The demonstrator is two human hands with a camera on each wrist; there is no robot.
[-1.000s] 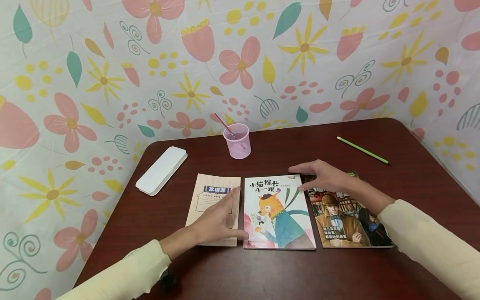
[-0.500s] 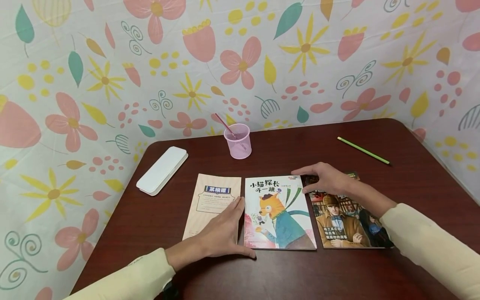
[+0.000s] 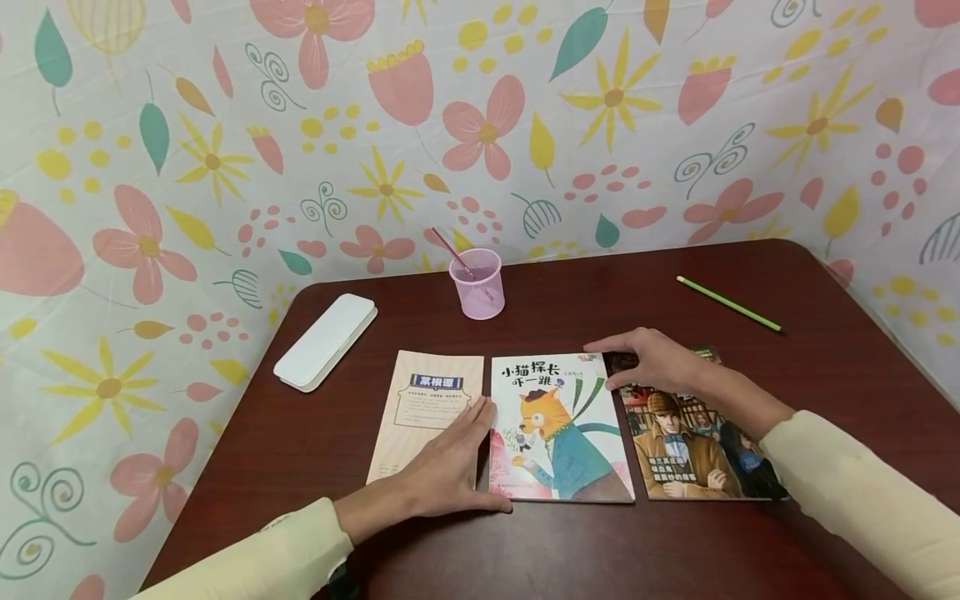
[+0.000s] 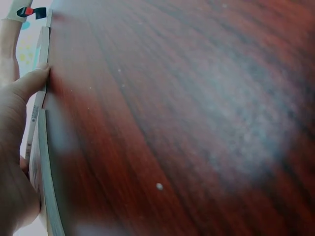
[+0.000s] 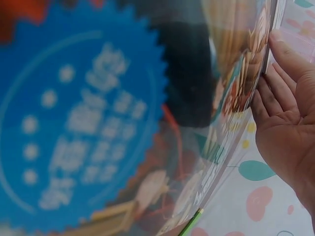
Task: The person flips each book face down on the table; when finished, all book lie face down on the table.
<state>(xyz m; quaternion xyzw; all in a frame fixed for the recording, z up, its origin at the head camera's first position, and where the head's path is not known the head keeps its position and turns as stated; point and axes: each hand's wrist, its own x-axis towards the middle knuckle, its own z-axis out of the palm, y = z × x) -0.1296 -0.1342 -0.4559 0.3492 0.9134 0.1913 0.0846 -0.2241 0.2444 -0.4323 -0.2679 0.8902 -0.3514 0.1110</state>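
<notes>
A picture book with an orange cat on its white cover (image 3: 555, 442) lies flat on the table, between two other books. My left hand (image 3: 446, 471) is at its lower left corner, fingers along the left edge and thumb by the bottom edge. At the upper right corner is my right hand (image 3: 660, 358), forefinger stretched along the top edge and thumb by the right edge. The left forearm and hand overlap a beige book (image 3: 420, 408). Beneath the right arm lies a dark book with a man in a cap on it (image 3: 675, 450), partly hidden.
A white case (image 3: 326, 342) lies at the back left of the dark red table (image 3: 555, 550). Farther back stands a pink cup (image 3: 482, 300) holding a reddish stick. A green pencil (image 3: 727, 304) lies at the back right. Flowered cloth hangs behind.
My left hand has come down and right, from over the beige book to the cat book's lower left corner, its thumb now by the bottom edge. My right hand has stayed nearly in place.
</notes>
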